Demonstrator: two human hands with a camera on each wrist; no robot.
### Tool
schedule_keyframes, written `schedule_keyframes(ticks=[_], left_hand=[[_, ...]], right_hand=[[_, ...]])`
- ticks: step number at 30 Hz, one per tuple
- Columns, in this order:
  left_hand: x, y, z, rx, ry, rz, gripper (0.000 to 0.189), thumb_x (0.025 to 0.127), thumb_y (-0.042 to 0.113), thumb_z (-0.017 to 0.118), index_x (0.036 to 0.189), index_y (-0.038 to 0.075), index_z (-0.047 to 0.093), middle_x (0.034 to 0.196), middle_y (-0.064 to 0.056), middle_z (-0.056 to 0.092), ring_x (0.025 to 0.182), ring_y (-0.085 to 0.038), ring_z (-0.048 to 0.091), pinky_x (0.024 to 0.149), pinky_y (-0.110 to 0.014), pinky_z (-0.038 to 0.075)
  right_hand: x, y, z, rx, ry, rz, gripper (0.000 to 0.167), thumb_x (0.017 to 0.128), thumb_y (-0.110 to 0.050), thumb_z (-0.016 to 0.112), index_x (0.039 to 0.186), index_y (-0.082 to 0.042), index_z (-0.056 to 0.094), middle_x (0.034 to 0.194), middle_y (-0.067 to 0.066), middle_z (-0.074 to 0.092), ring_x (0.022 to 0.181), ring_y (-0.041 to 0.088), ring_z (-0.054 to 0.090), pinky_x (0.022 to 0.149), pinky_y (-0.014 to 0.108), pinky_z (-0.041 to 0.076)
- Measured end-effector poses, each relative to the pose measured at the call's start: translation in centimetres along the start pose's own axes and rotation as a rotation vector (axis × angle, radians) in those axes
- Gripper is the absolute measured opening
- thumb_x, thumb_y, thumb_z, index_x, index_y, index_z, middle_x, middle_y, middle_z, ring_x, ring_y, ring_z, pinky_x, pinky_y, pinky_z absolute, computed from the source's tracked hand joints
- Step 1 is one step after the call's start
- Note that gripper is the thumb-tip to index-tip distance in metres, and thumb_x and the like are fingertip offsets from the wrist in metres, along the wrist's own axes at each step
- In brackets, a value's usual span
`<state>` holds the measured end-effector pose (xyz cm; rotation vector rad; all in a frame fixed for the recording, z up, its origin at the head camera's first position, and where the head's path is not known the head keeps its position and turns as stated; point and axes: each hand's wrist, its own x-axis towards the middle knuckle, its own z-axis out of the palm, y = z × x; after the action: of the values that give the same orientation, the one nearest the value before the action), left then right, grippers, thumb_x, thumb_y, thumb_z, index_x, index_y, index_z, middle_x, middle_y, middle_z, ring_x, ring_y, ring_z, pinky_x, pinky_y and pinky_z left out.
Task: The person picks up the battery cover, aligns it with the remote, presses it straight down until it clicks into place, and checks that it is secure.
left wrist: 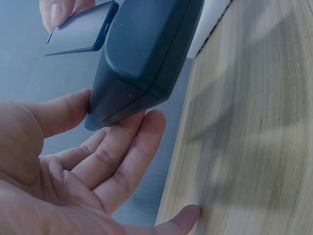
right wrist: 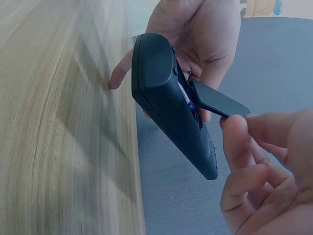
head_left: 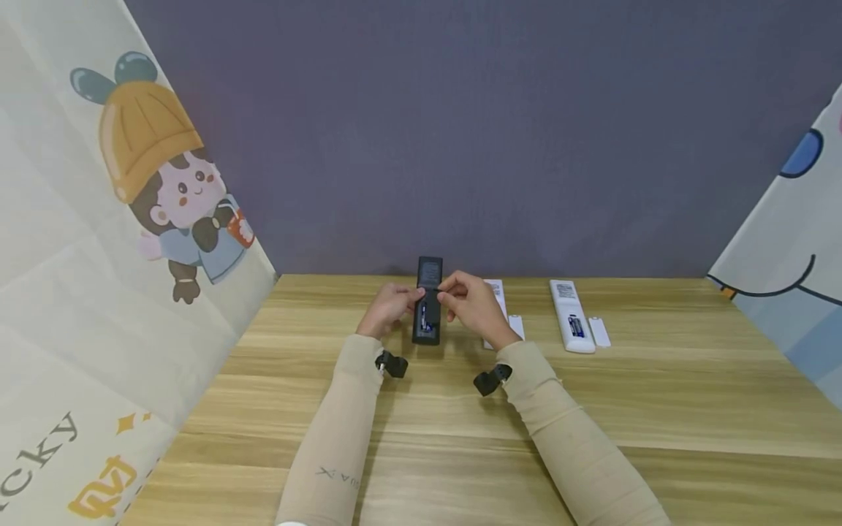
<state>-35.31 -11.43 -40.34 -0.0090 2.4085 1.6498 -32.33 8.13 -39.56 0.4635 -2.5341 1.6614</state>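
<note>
My left hand (head_left: pixel 389 307) holds a black remote control (head_left: pixel 430 272) by its sides, thumb on one edge and fingers behind, as the left wrist view shows. The remote is raised off the table, its back facing me, and a battery (head_left: pixel 425 319) shows in the open compartment. Between thumb and forefinger my right hand (head_left: pixel 479 305) pinches the black battery cover (right wrist: pixel 221 101) by one end. In the right wrist view the cover slants out from the remote, its other end at the compartment's edge. Whether that end is hooked in I cannot tell.
On the wooden table (head_left: pixel 421 438) a white remote (head_left: pixel 498 294) lies partly hidden behind my right hand, a white cover (head_left: pixel 517 326) beside it. Farther right lies another white remote (head_left: pixel 564 307), batteries showing, with its cover (head_left: pixel 600 332) alongside. A grey-blue panel (head_left: pixel 460 146) stands behind.
</note>
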Motion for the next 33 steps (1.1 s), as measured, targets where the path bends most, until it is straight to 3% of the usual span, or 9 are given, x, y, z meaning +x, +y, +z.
schedule_keyframes(ticks=[20, 33], left_hand=[[-0.52, 0.45, -0.15, 0.002, -0.025, 0.003, 0.035, 0.104, 0.037, 0.059, 0.118, 0.009, 0.074, 0.110, -0.011, 0.072, 0.103, -0.027, 0.066, 0.097, -0.058, 0.050], [-0.47, 0.40, -0.12, 0.016, -0.021, 0.007, 0.034, 0.104, 0.037, 0.059, 0.116, 0.009, 0.075, 0.112, -0.012, 0.073, 0.104, -0.028, 0.067, 0.096, -0.058, 0.051]], right_hand=[[0.01, -0.04, 0.06, -0.033, -0.034, -0.015, 0.006, 0.099, -0.015, 0.068, 0.105, -0.012, 0.070, 0.088, 0.009, 0.076, 0.074, 0.044, 0.070, 0.053, 0.032, 0.047], [-0.11, -0.22, 0.30, -0.061, -0.052, -0.011, 0.006, 0.100, -0.017, 0.067, 0.105, -0.013, 0.070, 0.087, 0.007, 0.075, 0.076, 0.044, 0.070, 0.058, 0.034, 0.050]])
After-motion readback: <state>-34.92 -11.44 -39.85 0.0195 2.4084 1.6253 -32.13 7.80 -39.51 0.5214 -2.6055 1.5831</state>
